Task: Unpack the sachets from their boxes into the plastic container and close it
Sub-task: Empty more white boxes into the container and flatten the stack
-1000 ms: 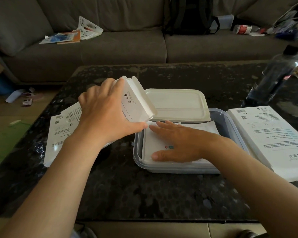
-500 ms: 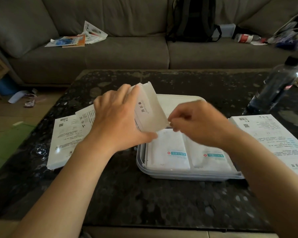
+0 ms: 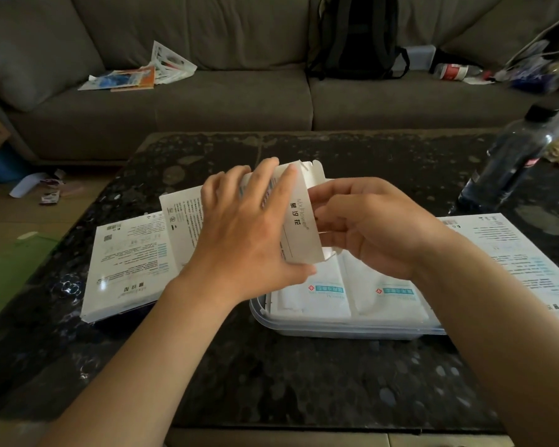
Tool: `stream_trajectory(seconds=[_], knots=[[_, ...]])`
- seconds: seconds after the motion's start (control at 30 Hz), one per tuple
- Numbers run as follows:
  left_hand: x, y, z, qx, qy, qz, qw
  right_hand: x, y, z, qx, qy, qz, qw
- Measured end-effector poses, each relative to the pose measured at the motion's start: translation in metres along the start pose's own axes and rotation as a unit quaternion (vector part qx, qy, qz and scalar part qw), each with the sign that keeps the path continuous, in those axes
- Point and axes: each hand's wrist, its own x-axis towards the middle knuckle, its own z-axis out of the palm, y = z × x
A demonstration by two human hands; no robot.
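Surface: dark speckled stone coffee table (image 3: 271, 382), grey sofa at 12 o'clock.
Box: white printed cardboard sachet box (image 3: 299, 221), tilted over the clear plastic container (image 3: 336, 330) at its 11 o'clock corner. I judge it light and crushable.
Left hand (image 3: 239, 240): wraps the box's broad faces, and I'd grip there gently.
Right hand (image 3: 368, 227): curled at the box's 3 o'clock open end. I cannot tell what it pinches.
Sachets (image 3: 313, 295): flat white packets, side by side in the container, likely slick and floppy.

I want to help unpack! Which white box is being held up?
The box in the left hand, raised over the plastic container. The other boxes lie on the table at either side.
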Motion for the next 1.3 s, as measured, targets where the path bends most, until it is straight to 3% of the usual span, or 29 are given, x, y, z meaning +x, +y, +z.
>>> stream_trajectory(seconds=[0.37, 0.53, 0.67, 0.8, 1.0, 1.3], knots=[[-0.002, 0.005, 0.003, 0.016, 0.005, 0.028, 0.999, 0.003, 0.002, 0.004, -0.022, -0.022, 0.064, 0.997], [-0.004, 0.006, 0.004, 0.02, 0.006, 0.056, 0.998, 0.005, 0.003, -0.003, -0.073, -0.051, 0.088, 0.992], [-0.003, 0.004, 0.003, 0.014, 0.002, 0.066, 0.998, 0.004, 0.002, -0.015, -0.02, -0.085, 0.118, 0.989], [-0.004, 0.006, 0.004, 0.006, 0.011, 0.086, 0.996, 0.005, 0.005, -0.018, -0.06, -0.122, 0.099, 0.986], [-0.004, 0.006, 0.005, 0.01, 0.017, 0.091, 0.996, 0.012, 0.015, -0.003, -0.159, 0.001, 0.02, 0.987], [-0.001, 0.001, 0.006, -0.001, 0.022, 0.074, 0.997, 0.018, 0.023, 0.005, -0.137, 0.096, -0.039, 0.985]])
